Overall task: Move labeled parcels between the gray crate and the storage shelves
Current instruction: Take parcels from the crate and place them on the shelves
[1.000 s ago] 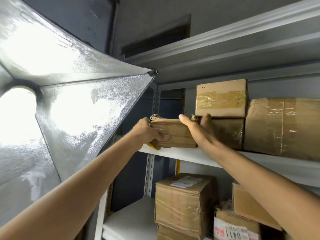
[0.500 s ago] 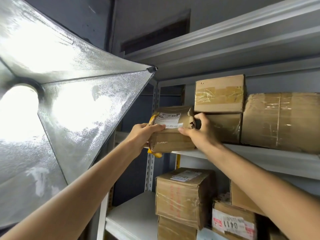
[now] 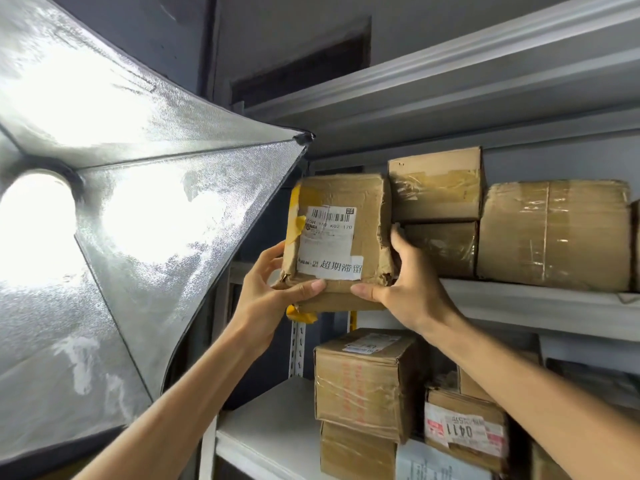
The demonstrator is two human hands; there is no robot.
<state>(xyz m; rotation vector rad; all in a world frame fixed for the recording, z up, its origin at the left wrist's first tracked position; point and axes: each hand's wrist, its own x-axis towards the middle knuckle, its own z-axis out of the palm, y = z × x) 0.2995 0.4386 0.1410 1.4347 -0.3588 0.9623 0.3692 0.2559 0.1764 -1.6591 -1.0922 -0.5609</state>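
A worn brown cardboard parcel (image 3: pixel 341 202) with a white barcode label and yellow tape stands tipped up, its labeled face toward me, at the left end of the upper shelf (image 3: pixel 540 304). My left hand (image 3: pixel 273 289) grips its lower left corner, thumb across the bottom front. My right hand (image 3: pixel 401 282) grips its lower right side, thumb on the front and fingers behind. The gray crate is not in view.
Two stacked boxes (image 3: pixel 436 185) and a large taped box (image 3: pixel 554 233) sit right of the parcel on the same shelf. Several parcels (image 3: pixel 363 382) fill the lower shelf (image 3: pixel 266 431). A lit silver softbox (image 3: pixel 138 209) crowds the left, close to the shelf post.
The parcel went from lying flat on the shelf to tipped upright and drawn toward me, its label now facing the camera. Both hands shifted down to its lower corners.
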